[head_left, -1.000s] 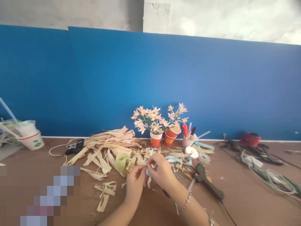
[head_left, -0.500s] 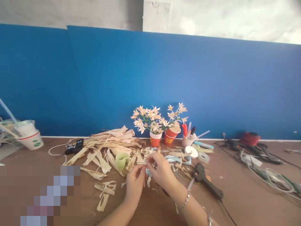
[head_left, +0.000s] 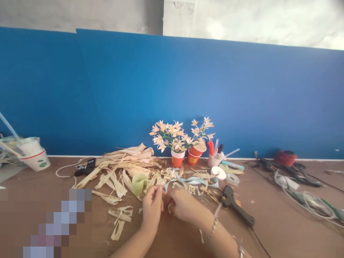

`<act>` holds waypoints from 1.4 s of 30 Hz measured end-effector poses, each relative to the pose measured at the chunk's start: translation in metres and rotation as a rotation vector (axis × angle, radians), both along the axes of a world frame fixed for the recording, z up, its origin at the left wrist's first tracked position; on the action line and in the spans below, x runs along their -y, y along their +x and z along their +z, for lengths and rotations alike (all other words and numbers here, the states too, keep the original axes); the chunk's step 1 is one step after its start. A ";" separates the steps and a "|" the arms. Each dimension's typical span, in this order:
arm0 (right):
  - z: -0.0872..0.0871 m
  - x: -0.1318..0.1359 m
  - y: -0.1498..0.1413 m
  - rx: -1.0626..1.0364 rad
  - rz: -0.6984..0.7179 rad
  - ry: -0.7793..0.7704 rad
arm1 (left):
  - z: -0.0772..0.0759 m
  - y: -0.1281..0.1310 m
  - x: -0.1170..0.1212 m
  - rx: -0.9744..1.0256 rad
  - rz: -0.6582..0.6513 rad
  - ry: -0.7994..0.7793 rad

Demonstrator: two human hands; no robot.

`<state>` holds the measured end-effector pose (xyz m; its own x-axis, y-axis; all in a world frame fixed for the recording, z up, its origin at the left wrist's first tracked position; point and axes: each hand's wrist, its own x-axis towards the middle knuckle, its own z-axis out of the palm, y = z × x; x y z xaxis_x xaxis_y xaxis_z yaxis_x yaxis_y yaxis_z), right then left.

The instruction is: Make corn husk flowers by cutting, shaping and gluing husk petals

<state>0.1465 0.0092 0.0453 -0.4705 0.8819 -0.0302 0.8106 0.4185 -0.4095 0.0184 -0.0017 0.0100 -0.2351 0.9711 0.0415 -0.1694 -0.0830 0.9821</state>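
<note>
My left hand [head_left: 152, 207] is closed in a pinch, its fingertips at the near end of a light blue strip [head_left: 195, 180]. The strip curves from between my hands back over the scraps. Close beside it, my right hand [head_left: 180, 203] is turned down with curled fingers. A small pale petal-like piece [head_left: 169, 208] shows at these fingers, partly hidden by the hand. Dry husk scraps [head_left: 161, 176] and a pale green roll [head_left: 139, 183] lie just beyond my left hand. A black glue gun [head_left: 236, 206] rests right of my right forearm.
Pale flowers [head_left: 173, 134] stand in stacked paper cups [head_left: 177, 160] at the back. Dry husks [head_left: 126, 159] are heaped left of them. A pen cup [head_left: 213, 160], white disc [head_left: 218, 173] and tape roll [head_left: 232, 179] are to the right. Cables [head_left: 285, 188] lie far right, a white cup [head_left: 36, 161] far left.
My right hand has turned downward and its fingers have drawn slightly away from my left fingertips. The blue strip now shows as a raised curve leading to my hands.
</note>
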 end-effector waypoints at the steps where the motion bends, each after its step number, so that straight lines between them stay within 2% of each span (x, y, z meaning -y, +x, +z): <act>1: -0.001 0.002 -0.002 0.025 0.008 0.013 | -0.001 0.000 -0.001 0.002 0.001 0.004; 6: -0.001 0.005 -0.007 0.061 0.004 0.004 | -0.005 0.000 -0.003 0.008 -0.007 0.012; 10: 0.002 0.004 -0.003 -0.068 0.012 -0.098 | -0.005 -0.001 -0.001 0.012 0.002 0.013; 15: 0.005 -0.004 0.002 -0.434 -0.085 -0.212 | -0.001 -0.001 0.000 0.037 0.006 -0.011; 20: 0.005 -0.013 0.003 -0.854 -0.296 -0.470 | -0.001 0.000 -0.001 0.072 -0.012 -0.015; 22: 0.004 -0.015 0.003 -0.956 -0.305 -0.477 | -0.003 0.000 -0.001 0.085 -0.023 -0.019; 26: 0.003 -0.016 0.002 -0.991 -0.363 -0.419 | -0.003 0.001 -0.001 0.092 -0.037 -0.032; 36: 0.014 -0.011 0.001 -1.103 -0.325 -0.502 | -0.004 0.002 -0.001 0.101 -0.038 -0.033; 42: 0.008 -0.014 0.002 -1.145 -0.317 -0.535 | -0.005 0.001 -0.001 0.086 -0.043 -0.026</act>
